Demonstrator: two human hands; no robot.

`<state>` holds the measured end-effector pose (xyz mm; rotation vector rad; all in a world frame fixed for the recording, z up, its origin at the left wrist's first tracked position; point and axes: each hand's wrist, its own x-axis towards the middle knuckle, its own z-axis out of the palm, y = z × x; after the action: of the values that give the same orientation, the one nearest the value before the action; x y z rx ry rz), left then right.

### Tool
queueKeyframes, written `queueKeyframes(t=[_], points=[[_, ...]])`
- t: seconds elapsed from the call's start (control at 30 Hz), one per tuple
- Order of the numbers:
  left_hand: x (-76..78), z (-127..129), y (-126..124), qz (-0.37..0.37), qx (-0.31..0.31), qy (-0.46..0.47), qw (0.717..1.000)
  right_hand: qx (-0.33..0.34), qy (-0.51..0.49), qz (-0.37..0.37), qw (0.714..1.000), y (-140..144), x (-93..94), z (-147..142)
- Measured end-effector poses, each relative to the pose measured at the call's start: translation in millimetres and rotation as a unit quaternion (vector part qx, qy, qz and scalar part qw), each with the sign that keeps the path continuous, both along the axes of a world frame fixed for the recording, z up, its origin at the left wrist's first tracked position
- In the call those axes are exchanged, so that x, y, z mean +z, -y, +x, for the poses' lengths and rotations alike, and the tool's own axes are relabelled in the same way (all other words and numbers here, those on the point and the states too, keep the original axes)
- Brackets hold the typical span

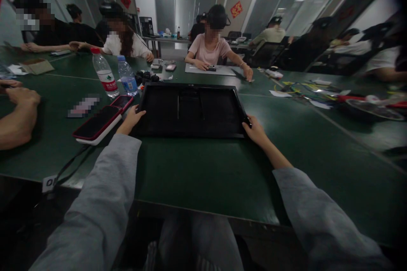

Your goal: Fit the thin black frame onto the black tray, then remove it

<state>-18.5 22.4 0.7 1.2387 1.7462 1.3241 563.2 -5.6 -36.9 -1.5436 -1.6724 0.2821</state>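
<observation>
**Both hands grip the black tray**

Left of the tray (190, 112) lie two phones (101, 120) and two bottles (114, 76). The left hand (130, 120) grasps the tray's left edge; the right hand (254, 129) grasps its right corner. The tray lies flat on the green table (206, 173).

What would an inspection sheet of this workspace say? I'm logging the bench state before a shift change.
Surface: dark green table, bare in front of the person.
Job's things: flat black tray, lying level, held at both near corners.
Clutter: two phones left of the tray; two water bottles upright behind them; papers and small parts at far right.
Grips: left hand on the tray's left edge; right hand on its right near corner.
Cables: black cable running from the phones over the table edge.
Surroundings: other people seated around the table; glass partitions behind.
</observation>
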Motion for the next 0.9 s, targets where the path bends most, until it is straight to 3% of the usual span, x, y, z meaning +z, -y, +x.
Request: queueKeyframes(t=[0.43,0.9], points=[[-4.6,-5.8,-5.6,-0.004,-0.008,-0.005,1.0,0.002,0.002,0.001,1.0,3.2,2.0,-1.2],[1.3,0.9,0.0,-0.009,0.004,0.001,1.0,-0.01,0.004,-0.019,1.0,3.6,4.3,-2.7]])
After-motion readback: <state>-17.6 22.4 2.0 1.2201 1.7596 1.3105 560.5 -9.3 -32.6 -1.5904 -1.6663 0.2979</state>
